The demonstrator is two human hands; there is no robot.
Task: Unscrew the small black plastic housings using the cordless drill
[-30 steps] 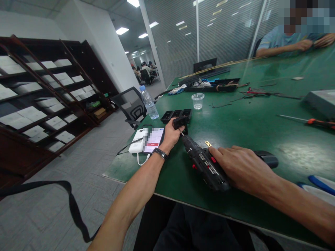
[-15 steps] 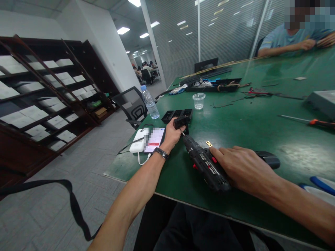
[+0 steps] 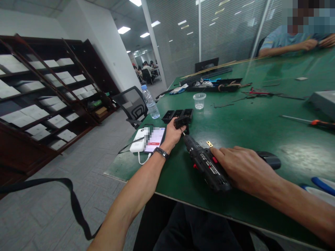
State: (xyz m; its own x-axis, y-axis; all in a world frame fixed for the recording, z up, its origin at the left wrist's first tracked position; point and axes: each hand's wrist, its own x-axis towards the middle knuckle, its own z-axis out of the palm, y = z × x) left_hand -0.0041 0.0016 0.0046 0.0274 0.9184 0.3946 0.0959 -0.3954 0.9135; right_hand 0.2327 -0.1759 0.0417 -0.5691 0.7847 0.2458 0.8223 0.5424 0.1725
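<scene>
My right hand point(image 3: 243, 164) is wrapped round the grip of a black cordless drill point(image 3: 205, 162) with red buttons, which points away and to the left. Its bit reaches a small black plastic part point(image 3: 181, 122) that my left hand point(image 3: 173, 134) grips; the exact contact is too small to make out. Just behind that part stands a black compartment tray point(image 3: 167, 116) with tiny items inside. A small brass plate with holes point(image 3: 209, 143) lies on the table beside the drill, near my right thumb.
On the green table point(image 3: 225, 122) are a phone point(image 3: 155, 139), a white power bank point(image 3: 139, 140), a water bottle point(image 3: 151, 103) and a clear cup point(image 3: 199, 101). A screwdriver point(image 3: 316, 122) and a grey box point(image 3: 323, 106) lie right. A co-worker's arms point(image 3: 285, 48) rest far right.
</scene>
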